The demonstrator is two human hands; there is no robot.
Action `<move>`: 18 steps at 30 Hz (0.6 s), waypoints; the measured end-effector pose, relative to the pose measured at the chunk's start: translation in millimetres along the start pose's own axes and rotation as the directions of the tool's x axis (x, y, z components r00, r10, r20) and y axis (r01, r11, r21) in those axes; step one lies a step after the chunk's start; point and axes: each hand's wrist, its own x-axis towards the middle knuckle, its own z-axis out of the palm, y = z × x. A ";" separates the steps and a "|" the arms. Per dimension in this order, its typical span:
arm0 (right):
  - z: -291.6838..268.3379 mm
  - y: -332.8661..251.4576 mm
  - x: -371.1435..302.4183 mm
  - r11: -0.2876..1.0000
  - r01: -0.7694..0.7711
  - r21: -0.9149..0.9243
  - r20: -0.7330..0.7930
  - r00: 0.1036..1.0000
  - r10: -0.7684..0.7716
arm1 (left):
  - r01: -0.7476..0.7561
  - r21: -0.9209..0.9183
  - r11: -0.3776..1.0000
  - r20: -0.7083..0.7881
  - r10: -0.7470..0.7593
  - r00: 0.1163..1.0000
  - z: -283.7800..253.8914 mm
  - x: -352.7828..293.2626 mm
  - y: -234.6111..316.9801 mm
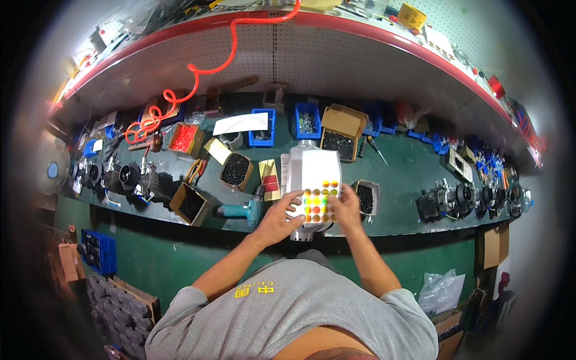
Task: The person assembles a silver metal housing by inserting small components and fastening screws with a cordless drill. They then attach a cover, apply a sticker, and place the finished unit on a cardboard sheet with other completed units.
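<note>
A white sheet of round, shiny gold, green and red stickers (320,169) lies over a whitish-silver machine housing (301,236) at the bench's front edge. My left hand (279,217) grips the sheet's left edge, its thumb and fingers reaching onto the white paper. At the right edge of the same sheet, my right hand (347,210) has its fingers drawn together against the stickers. Whether a single sticker is between those fingertips cannot be made out. Several stickers fill the sheet's lower half, while its upper part is bare white.
Left of my hands lie a teal power drill (243,211) and open boxes of black parts (236,170). Another black-parts box (367,198) stands close on the right. Blue bins (308,120) line the back, and a red coiled hose (193,75) hangs above. Motor units (139,175) sit farther left.
</note>
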 end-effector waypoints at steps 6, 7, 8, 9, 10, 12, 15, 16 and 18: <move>-154.0 26.7 94.4 0.999 0.031 -0.006 -0.325 0.945 -0.032 | 0.175 0.140 0.975 -0.020 -0.174 0.985 1.6 -12.5 -43.3; -170.2 27.9 108.2 0.997 0.008 -0.075 -0.350 0.936 -0.034 | 0.207 0.164 0.965 -0.049 -0.201 0.978 -0.8 -18.4 -51.2; -242.8 70.7 138.8 0.988 0.123 -0.091 -0.406 0.901 -0.150 | 0.199 0.177 0.964 -0.021 -0.198 0.980 2.6 -10.2 -55.6; -224.7 60.4 148.4 0.999 -0.039 -0.022 -0.452 0.892 0.025 | 0.245 0.214 0.946 -0.083 -0.232 0.969 -3.3 -21.1 -64.9; -238.1 66.0 158.8 0.999 -0.030 0.032 -0.498 0.866 0.042 | 0.258 0.241 0.936 -0.103 -0.239 0.965 -3.8 -22.7 -71.8; -274.9 82.0 175.5 0.997 -0.066 0.042 -0.535 0.841 0.078 | 0.293 0.247 0.924 -0.133 -0.267 0.954 1.1 -25.5 -79.8; -315.2 118.2 197.3 0.997 -0.073 0.026 -0.528 0.846 0.076 | 0.298 0.213 0.930 -0.193 -0.259 0.946 -5.4 -12.2 -67.7; -348.2 140.9 211.3 1.000 -0.016 0.011 -0.548 0.836 0.019 | 0.245 0.232 0.941 -0.192 -0.203 0.960 -10.8 4.7 -58.5; -309.3 150.9 211.0 0.970 -0.221 0.101 -0.593 0.770 0.237 | 0.235 0.296 0.926 -0.264 -0.158 0.952 -26.0 16.6 -40.8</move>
